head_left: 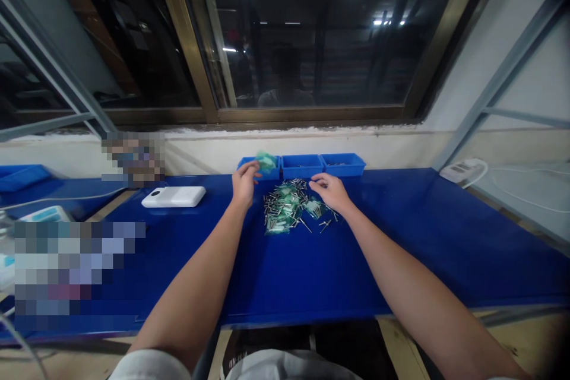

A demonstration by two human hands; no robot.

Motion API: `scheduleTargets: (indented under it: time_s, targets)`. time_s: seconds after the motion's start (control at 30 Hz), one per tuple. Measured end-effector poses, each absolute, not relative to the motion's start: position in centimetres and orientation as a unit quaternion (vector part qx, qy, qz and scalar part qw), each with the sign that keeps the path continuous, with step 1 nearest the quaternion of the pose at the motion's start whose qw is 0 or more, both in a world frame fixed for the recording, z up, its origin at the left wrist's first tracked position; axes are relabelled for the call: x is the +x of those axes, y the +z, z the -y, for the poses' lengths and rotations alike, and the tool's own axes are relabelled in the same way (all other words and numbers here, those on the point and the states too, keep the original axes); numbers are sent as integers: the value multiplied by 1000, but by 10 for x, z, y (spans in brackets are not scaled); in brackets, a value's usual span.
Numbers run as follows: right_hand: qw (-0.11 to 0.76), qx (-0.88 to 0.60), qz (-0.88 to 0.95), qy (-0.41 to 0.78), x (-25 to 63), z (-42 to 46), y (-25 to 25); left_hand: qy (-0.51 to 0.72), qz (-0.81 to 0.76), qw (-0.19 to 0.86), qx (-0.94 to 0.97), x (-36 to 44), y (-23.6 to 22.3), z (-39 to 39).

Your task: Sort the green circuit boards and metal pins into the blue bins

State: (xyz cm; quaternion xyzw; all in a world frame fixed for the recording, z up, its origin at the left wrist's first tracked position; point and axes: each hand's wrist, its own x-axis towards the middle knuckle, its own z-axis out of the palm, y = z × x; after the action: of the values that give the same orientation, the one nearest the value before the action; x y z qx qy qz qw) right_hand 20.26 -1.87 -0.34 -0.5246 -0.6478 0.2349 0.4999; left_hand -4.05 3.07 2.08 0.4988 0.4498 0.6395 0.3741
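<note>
My left hand [245,183] is raised at the left blue bin, its fingers closed on a small green plastic bag [266,161]. The bag is smeared by motion, and what is inside cannot be made out. My right hand [330,190] hovers at the right edge of a pile of thin silver metal pins [304,225], which look like rivets. Its fingers are slightly apart, with nothing visible between them. More green bags [276,229] lie among the loose pins on the blue tabletop [307,285].
Behind the pile stand the left bin [271,176], the middle bin [303,167] and the right bin [345,165], against the wall. Small metal pieces show in the right bin. A white power bank [174,196] lies to the left. A white power strip [463,170] sits at the far right.
</note>
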Motion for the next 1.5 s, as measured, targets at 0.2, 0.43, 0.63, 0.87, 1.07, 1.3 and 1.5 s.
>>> scheduleTargets:
  time_s: [0.2, 0.43, 0.63, 0.87, 1.07, 1.3, 1.5]
  targets:
    - [478, -533, 669, 197, 202, 24, 0, 617, -509, 347, 489, -51, 20, -35]
    - [447, -538, 700, 142, 203, 26, 5, 591, -577, 217, 520, -57, 12, -28]
    - [374, -550, 742, 81, 205, 25, 2, 423, -525, 80, 734, -36, 12, -6]
    - [328, -536, 776, 57, 204, 27, 0, 288, -418, 73, 858, -9, -3, 10]
    - [318, -508, 798, 63, 202, 28, -3, 263, -434, 112, 854, -10, -9, 8]
    - [308, -489, 814, 53, 193, 29, -6, 281, -425, 90, 856, -9, -5, 6]
    - [298, -494, 814, 61, 192, 28, -8, 290, -417, 104, 855, -11, 0, 6]
